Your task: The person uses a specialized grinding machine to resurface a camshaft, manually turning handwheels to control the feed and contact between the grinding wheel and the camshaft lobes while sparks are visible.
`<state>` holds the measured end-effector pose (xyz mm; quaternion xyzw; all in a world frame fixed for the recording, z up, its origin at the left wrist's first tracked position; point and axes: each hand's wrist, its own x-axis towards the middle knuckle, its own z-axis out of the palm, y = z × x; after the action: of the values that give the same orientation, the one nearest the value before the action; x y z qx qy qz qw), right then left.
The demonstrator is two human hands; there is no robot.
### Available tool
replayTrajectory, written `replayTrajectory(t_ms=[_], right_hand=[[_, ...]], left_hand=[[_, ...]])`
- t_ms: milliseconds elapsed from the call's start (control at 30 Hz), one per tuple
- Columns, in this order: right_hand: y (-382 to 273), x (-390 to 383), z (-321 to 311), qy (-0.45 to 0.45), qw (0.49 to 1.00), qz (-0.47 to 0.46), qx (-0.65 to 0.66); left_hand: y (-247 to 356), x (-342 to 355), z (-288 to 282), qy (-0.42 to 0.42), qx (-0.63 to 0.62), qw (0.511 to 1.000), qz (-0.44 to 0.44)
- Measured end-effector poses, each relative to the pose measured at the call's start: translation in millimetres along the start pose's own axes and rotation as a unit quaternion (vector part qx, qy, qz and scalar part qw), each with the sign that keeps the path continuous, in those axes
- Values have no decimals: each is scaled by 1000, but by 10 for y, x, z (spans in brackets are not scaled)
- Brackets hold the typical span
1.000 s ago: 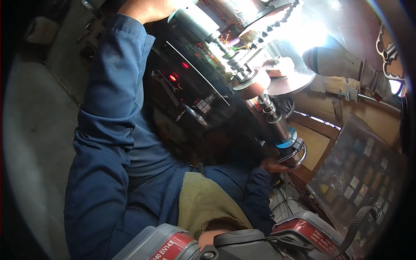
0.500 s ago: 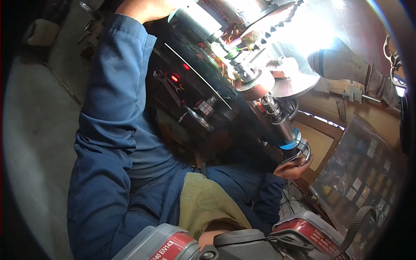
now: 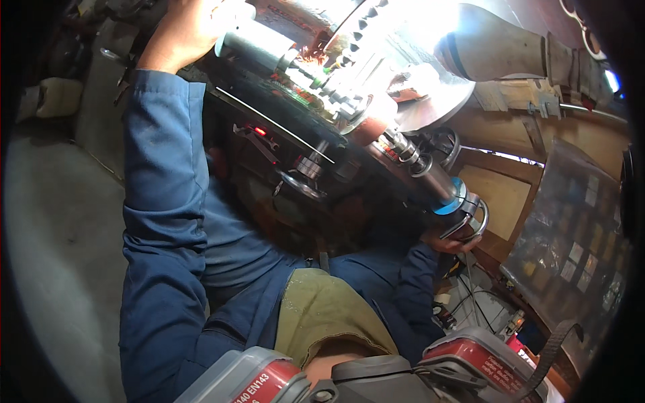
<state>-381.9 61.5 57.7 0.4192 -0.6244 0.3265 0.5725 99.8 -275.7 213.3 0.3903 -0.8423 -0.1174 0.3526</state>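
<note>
My left hand (image 3: 185, 33) is closed around the upper left end of a bright metal cylinder (image 3: 259, 46), its fingertips partly lost in glare. Small orange sparks (image 3: 312, 55) fly beside the shaft fittings just past that cylinder. Lower right, my right hand (image 3: 457, 240) curls under a fitting with a curved metal handle (image 3: 478, 218). This joins a dark metal cylinder (image 3: 433, 183) with a blue ring (image 3: 451, 198). Between the two cylinders, a reddish-brown collar (image 3: 373, 124) sits on the shaft. Strong light hides what touches at the sparks.
A pale disc (image 3: 440, 107) stands behind the collar. Beneath the machine are a small handwheel (image 3: 302, 185), a wrench (image 3: 255, 142) and a red light (image 3: 260, 131). A beige tapered tube (image 3: 497, 47) reaches in from the right. A plastic-covered panel (image 3: 571, 235) hangs at right; a respirator's filters (image 3: 252, 376) fill the lower edge.
The machine and my left hand sit farther left in view. The spray of sparks looks smaller. My right hand stays at the fitting, with its fingers now more underneath.
</note>
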Motion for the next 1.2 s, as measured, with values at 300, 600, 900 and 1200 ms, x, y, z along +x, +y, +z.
replayTrajectory(t_ms=[300,600,900,1200], right_hand=[[-369,546,-134,-136,987,10,83],[-419,1198,-248,-364,923,101,78],[125,1655,240,-662,717,158,153],[239,1660,556,-713,646,226,152]], left_hand=[[-19,9,20,11,-10,1000,-1],[-37,-33,-4,28,6,1000,-6],[-201,-98,41,11,73,997,-22],[-246,-140,69,14,105,994,-18]])
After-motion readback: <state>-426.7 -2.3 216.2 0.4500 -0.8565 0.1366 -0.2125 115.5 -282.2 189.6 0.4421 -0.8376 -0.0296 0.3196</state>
